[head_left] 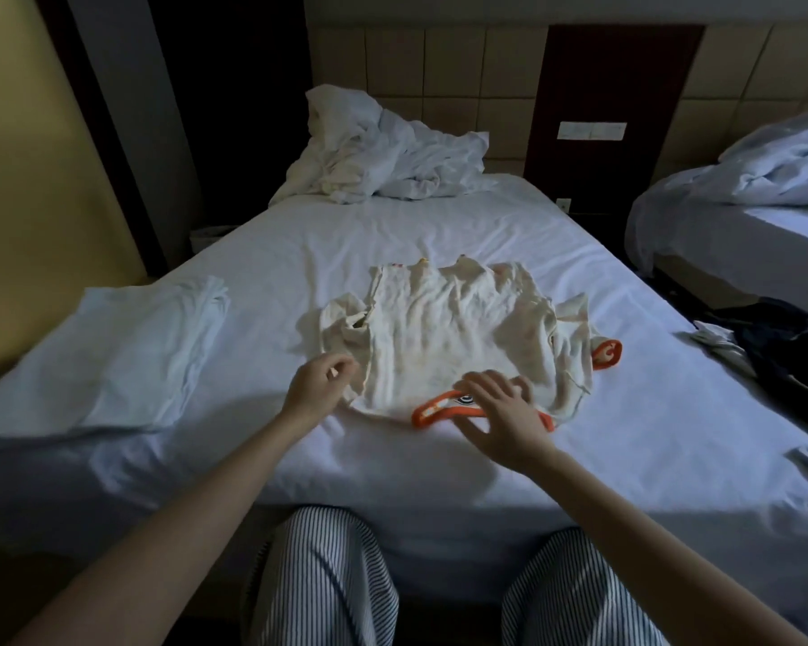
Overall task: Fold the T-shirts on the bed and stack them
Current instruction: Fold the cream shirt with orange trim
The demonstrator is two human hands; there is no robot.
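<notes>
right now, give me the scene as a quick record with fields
shirt: cream T-shirt spread out on the bed, wrinkled, unfolded, orange collar nearest the person
right hand: fingers spread, pressing on the collar
left hand: curled at the shirt's left edge; grip unclear
left of shirt: folded pale cloth
right edge: dark clothes
head of bed: crumpled bedding

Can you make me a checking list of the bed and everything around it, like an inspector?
Surface: bed with wrinkled white sheet.
Job's things: cream T-shirt with orange trim, spread out unfolded; pale folded cloth at left.
Clutter: crumpled bedding at the head; dark clothes at right edge.
Hands: left hand curled by shirt's edge, grip unclear; right hand flat on orange collar.
Cables: nothing seen.
Surroundings: second bed at right; switch panel on wall.
</notes>
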